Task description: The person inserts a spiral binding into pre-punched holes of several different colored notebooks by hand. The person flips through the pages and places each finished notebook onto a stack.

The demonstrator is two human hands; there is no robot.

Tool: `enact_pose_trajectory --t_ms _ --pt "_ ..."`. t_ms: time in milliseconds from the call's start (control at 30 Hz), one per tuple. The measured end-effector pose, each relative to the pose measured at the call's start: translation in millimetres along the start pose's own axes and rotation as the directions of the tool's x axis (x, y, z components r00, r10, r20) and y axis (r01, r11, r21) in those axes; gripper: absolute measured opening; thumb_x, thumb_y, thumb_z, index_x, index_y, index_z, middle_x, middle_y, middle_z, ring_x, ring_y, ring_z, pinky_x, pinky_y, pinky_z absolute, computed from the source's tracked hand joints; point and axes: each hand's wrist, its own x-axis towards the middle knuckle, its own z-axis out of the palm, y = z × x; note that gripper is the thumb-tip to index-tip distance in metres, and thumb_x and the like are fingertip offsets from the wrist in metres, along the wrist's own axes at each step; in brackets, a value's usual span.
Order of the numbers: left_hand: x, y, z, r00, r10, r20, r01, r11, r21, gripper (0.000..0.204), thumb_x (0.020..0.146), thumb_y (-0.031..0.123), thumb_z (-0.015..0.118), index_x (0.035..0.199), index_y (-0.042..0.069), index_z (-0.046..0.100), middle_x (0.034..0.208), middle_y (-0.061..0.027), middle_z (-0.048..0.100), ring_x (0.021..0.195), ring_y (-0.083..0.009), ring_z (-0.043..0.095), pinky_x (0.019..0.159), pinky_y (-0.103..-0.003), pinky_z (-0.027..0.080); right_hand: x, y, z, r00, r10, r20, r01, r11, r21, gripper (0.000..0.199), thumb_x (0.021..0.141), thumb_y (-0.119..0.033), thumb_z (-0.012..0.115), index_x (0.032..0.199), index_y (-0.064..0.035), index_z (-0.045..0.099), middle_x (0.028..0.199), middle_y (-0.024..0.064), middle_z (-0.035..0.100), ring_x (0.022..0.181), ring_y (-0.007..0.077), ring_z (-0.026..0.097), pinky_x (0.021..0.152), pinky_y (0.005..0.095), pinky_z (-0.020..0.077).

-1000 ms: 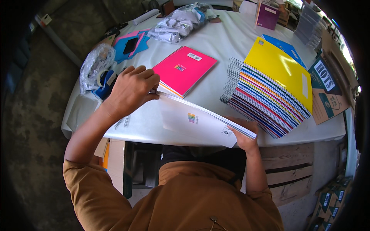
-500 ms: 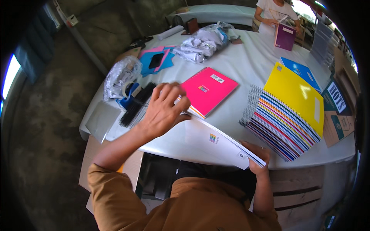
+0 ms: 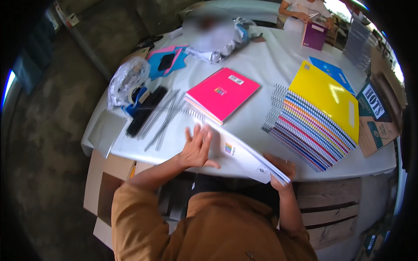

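Note:
My right hand (image 3: 282, 170) grips the right end of a white-covered notebook (image 3: 241, 158), a sheaf of pages standing tilted at the table's near edge. My left hand (image 3: 196, 148) is open beside the notebook's left end, fingers spread; whether it touches the cover I cannot tell. Just beyond lies a pile with a pink notebook (image 3: 223, 95) on top. A short wire coil (image 3: 193, 114) shows by the pile's near left corner. Left of that, loose wire coils (image 3: 163, 124) lie next to a black bundle of coils (image 3: 146, 112).
A tall stack of spiral notebooks, yellow cover up (image 3: 326, 102), stands right, near a blue notebook (image 3: 331, 74) and cardboard boxes (image 3: 379, 126). At left are a blue tape dispenser (image 3: 138, 101), plastic wrap (image 3: 127, 80) and a phone (image 3: 166, 62). Across the table a person holds a purple notebook (image 3: 314, 36).
My left hand has come down and nearer to me, its fingers spreading from a curled pose. The loose coils it covered now show. My right hand keeps its grip on the white notebook.

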Motion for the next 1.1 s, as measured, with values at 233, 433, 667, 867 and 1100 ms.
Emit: enact_pose_trajectory --t_ms 233,433,667,867,1100 --pt "40.3 -26.8 -6.5 0.910 -0.277 -0.308 0.225 0.955 -0.194 0.115 0.073 0.079 0.035 0.136 -0.013 0.005 0.144 -0.0280 0.003 0.134 -0.0411 -0.001 0.106 -0.053 -0.004 7.8 -10.3 3.6 0.998 -0.049 0.049 0.045 0.996 0.074 0.028 0.074 -0.012 0.068 0.095 0.0065 0.065 0.090 0.0192 0.066 0.080 0.0267 0.067 0.074 0.0317 0.0535" --pt "41.2 -9.7 -14.4 0.872 0.086 -0.481 -0.151 0.984 -0.098 0.110 0.071 0.078 0.041 0.137 -0.008 0.018 0.137 -0.0321 0.023 0.130 -0.0510 0.008 0.101 -0.061 -0.006 7.5 -12.8 9.2 0.997 -0.052 0.053 0.047 0.994 0.097 0.031 0.074 -0.012 0.068 0.100 0.0049 0.064 0.093 0.0169 0.067 0.081 0.0259 0.067 0.072 0.0309 0.0532" --pt "67.1 -7.5 -41.9 0.759 0.193 -0.621 -0.207 0.977 0.050 0.101 0.074 0.073 0.043 0.133 -0.006 0.024 0.133 -0.0273 0.036 0.125 -0.0490 0.025 0.102 -0.059 0.010 6.6 -12.0 6.0 0.995 -0.097 0.037 0.095 0.993 0.067 0.033 0.071 -0.010 0.070 0.100 0.0043 0.064 0.092 0.0187 0.066 0.080 0.0260 0.067 0.070 0.0297 0.0533" --pt "33.3 31.0 -8.0 0.944 0.099 -0.316 -0.218 0.903 -0.370 0.090 0.081 0.066 0.043 0.127 -0.010 0.030 0.134 -0.0293 0.034 0.122 -0.0448 0.035 0.103 -0.052 0.022 8.1 -9.8 3.4 0.998 -0.055 0.042 0.056 0.998 -0.027 0.027 0.072 -0.011 0.069 0.096 0.0031 0.066 0.093 0.0160 0.067 0.080 0.0253 0.067 0.068 0.0291 0.0536" --pt "65.0 10.6 5.8 0.733 -0.284 -0.619 -0.100 0.854 -0.510 0.098 0.076 0.070 0.045 0.135 -0.006 0.026 0.135 -0.0237 0.036 0.128 -0.0410 0.027 0.107 -0.051 0.010 10.9 -17.6 12.0 0.991 -0.096 0.096 0.103 0.992 -0.071 0.032 0.072 -0.009 0.069 0.101 0.0029 0.064 0.093 0.0144 0.067 0.081 0.0249 0.067 0.069 0.0300 0.0540"
